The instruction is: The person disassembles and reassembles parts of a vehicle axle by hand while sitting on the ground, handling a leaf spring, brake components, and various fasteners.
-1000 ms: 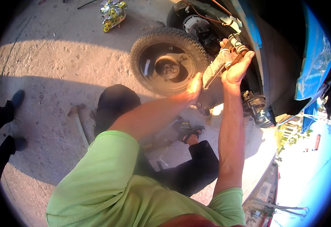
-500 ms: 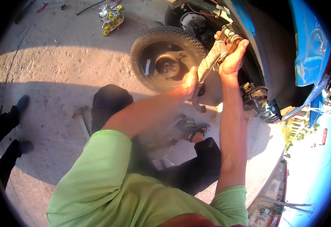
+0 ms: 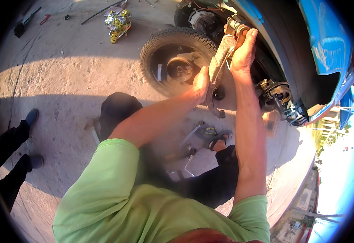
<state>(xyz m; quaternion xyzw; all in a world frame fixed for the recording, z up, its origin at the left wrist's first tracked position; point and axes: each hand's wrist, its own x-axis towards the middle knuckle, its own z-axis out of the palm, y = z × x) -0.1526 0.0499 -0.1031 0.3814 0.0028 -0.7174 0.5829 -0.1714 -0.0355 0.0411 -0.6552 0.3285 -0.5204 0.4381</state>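
Out in front of me I hold a long, dirt-caked metal suspension arm (image 3: pixel 216 67) at a steep tilt. Its far end carries a shackle-like bracket (image 3: pixel 237 26) with a shiny cross sleeve. My right hand (image 3: pixel 244 54) is closed round that bracket end, thumb uppermost. Lower down, my left hand (image 3: pixel 201 84) grips the arm's side; its fingertips are hidden behind the metal. Just beyond the left hand a wheel with a worn tyre (image 3: pixel 150 52) lies flat on the ground.
A blue vehicle body (image 3: pixel 331 50) hangs over the right side, with a hub assembly (image 3: pixel 276 92) below it. A hammer (image 3: pixel 94 133) lies by my left knee. Further off is a yellow-and-silver wrapper (image 3: pixel 118 25). Another person's shoes (image 3: pixel 32 117) stand at left.
Both hands have moved slightly up and away with the suspension arm still in them. The view has shifted a little, bringing the hub assembly clearer of my right forearm.
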